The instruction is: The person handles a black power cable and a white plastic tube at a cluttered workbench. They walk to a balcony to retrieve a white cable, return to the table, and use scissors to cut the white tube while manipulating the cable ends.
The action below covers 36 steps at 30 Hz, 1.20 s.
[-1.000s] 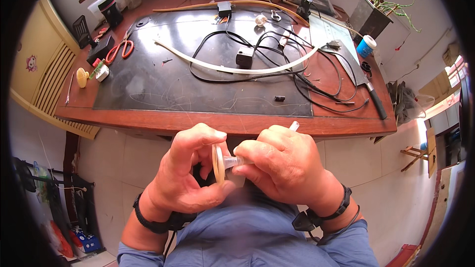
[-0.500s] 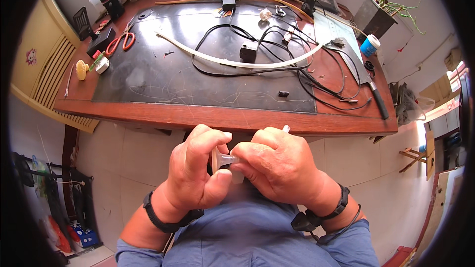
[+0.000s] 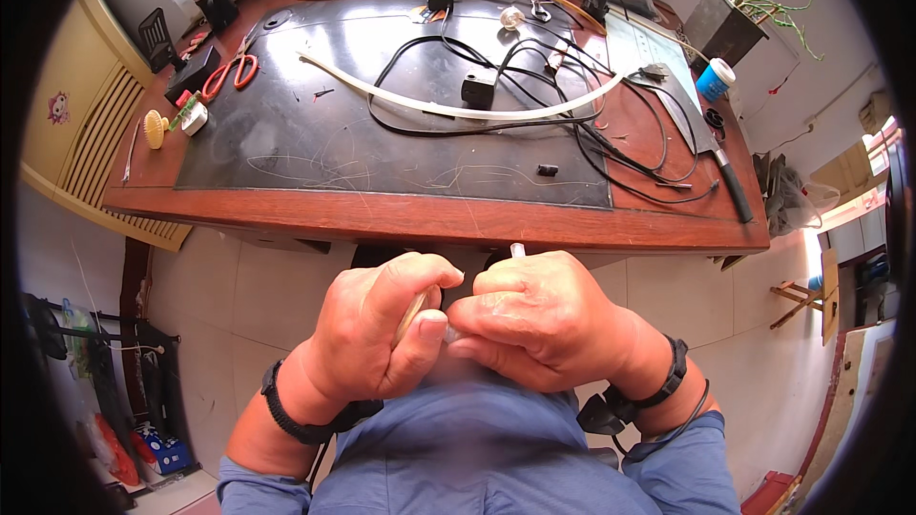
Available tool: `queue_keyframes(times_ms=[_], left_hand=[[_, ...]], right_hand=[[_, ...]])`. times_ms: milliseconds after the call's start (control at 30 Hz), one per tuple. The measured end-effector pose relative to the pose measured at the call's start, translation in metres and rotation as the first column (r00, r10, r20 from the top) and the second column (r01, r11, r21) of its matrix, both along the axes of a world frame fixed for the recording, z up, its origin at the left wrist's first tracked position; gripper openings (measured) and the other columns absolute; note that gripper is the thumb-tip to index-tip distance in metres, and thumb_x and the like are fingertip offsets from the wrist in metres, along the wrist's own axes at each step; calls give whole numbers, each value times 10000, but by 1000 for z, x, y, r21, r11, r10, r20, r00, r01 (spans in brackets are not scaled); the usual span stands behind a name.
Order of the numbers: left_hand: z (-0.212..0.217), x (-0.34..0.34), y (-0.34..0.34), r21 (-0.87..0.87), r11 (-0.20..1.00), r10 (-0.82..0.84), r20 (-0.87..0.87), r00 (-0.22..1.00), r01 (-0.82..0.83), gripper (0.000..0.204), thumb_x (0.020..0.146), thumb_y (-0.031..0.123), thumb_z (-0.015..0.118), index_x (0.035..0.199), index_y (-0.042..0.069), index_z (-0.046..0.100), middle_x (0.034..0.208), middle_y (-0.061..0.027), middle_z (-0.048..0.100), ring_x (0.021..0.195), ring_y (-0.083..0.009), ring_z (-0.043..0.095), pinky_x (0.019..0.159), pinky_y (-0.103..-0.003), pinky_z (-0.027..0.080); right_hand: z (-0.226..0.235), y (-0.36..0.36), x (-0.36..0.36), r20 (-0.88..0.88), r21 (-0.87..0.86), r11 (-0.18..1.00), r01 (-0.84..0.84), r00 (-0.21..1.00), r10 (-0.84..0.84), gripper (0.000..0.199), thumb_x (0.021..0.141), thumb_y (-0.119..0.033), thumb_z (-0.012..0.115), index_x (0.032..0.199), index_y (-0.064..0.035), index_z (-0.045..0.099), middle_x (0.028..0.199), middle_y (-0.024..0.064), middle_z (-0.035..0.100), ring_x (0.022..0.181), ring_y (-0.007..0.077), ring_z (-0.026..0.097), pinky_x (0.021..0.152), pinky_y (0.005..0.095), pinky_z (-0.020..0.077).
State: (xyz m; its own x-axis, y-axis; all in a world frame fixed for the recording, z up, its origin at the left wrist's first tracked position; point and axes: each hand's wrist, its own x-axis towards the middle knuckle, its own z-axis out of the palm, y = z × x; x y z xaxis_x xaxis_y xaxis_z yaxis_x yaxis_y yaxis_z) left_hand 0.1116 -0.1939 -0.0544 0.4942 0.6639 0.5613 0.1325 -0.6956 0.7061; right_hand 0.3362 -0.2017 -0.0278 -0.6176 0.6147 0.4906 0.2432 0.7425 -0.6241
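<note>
Both my hands are close together in front of my body, just off the desk's near edge. My left hand has thumb and fingers curled round the rim of a round, funnel-shaped clear plastic piece. Its narrow stem points toward my right hand, mostly hidden by the fingers. My right hand is closed, thumb against the curled fingers, where the stem goes in. Out of the top of that fist sticks a short whitish translucent tube end. How stem and tube meet inside the fist cannot be seen.
The reddish wooden desk carries a long whitish tube, black cables with a small black box, red-handled scissors and a large knife. A blue-and-white tub stands at the right.
My left hand has drawn in closer over the disc and turned it, hiding more of the stem. The tube end above my right fist has shifted left and stands more upright.
</note>
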Motion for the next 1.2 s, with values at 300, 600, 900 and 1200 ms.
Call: queue_keyframes(times_ms=[300, 600, 900, 1200], left_hand=[[1, 0, 0, -31, 998, 47, 2, 999, -47, 268, 966, 132, 622, 1186, -18, 598, 762, -117, 632, 607, -264, 628, 576, -357, 522], [3, 7, 0, 9, 977, 213, 74, 974, -214, 246, 1011, 113, 558, 1202, -39, 530, 724, -97, 609, 584, -217, 602, 564, -327, 494], [5, 17, 6, 77, 939, 323, 135, 937, -335, 230, 1049, 122, 526, 1200, -52, 521, 712, -84, 572, 580, -176, 563, 555, -310, 473], [6, 17, 15, 177, 918, 338, 123, 933, -355, 237, 1022, 108, 553, 1199, -49, 539, 733, -92, 603, 577, -208, 593, 555, -336, 495]], right_hand=[[2, 9, 1, 26, 102, 995, 16, 999, -19, 191, 818, -150, 825, 937, -79, 694, 690, 39, 509, 583, 244, 539, 488, 373, 411], [9, 8, -11, 122, 487, 842, 230, 937, -327, 211, 845, -250, 751, 751, -159, 586, 669, -21, 453, 572, 153, 495, 454, 309, 375], [6, 17, -21, -83, 519, 786, 335, 935, -344, 204, 785, -161, 836, 827, -119, 641, 633, -10, 445, 505, 178, 442, 440, 321, 337], [-5, 17, -28, -164, 456, 781, 427, 903, -398, 241, 829, -198, 781, 741, -148, 562, 643, -6, 447, 530, 177, 489, 443, 326, 373]])
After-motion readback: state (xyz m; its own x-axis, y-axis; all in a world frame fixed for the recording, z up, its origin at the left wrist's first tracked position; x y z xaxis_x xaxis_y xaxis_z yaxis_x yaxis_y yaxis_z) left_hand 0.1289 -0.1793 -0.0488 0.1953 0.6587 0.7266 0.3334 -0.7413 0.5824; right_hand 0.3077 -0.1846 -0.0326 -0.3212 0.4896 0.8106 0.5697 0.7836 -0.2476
